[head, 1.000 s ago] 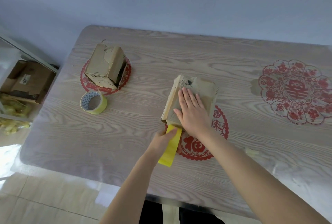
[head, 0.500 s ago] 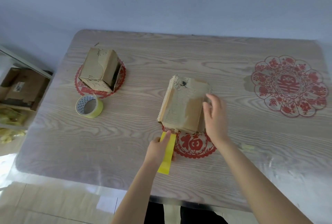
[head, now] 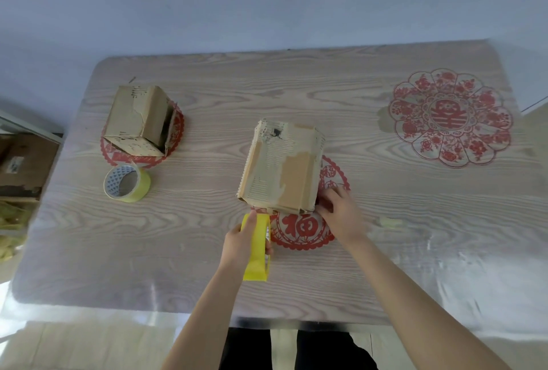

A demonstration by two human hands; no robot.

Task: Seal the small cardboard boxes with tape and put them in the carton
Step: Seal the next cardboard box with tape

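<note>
My right hand (head: 338, 212) is no longer flat on top of the small worn brown cardboard box (head: 281, 168). It has slid off, down the right side, and its fingers now curl against the box's near right corner, low down, gripping there as far as I can see. My left hand (head: 244, 243) keeps its pinch on the strip of yellow tape (head: 257, 254). The strip's far end meets the box's near bottom edge, and the rest trails toward me over the pale wood-grain table (head: 385, 251).

I judge the top is pressed flat, and I'm ready to tip the box so the loose strip can wrap the next face. The box sits mid-table. The second brown cardboard box (head: 139, 120) and the yellow tape roll (head: 127, 184) lie far left, untouched. What looks like the brown carton (head: 26, 162) stands beyond the table's left edge, with neither box in it yet.
</note>
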